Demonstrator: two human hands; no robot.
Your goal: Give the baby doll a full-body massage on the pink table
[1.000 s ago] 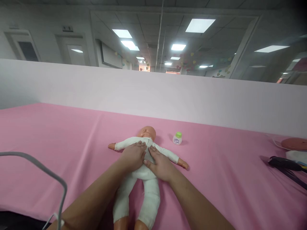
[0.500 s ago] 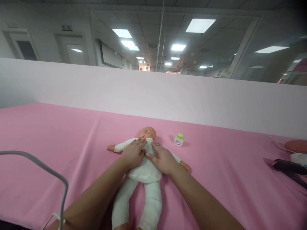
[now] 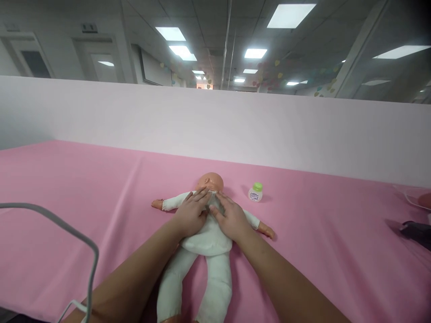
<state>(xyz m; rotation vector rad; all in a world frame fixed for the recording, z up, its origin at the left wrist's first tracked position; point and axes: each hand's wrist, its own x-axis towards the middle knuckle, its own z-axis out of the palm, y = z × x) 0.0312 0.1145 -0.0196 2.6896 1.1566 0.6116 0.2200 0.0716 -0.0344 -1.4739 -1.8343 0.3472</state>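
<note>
From my end, both hands lie flat on the doll, which is stretched out on the pink sheet, head away, legs toward the camera. Left hand on one side of the upper torso, right hand on the other, fingertips up by the neckline, narrow gap between the thumbs. Grip: fingers extended, nothing clamped. I can't tell how hard they press. Step in hand, my read: two-palm contact on the upper torso. Any move from here calls for light, even palms, I'd judge, both sides matched, so the cloth doesn't bunch. Bottle with green cap stands upright near the doll's head, untouched. Grey cable at left, dark object at right edge, unclear.
</note>
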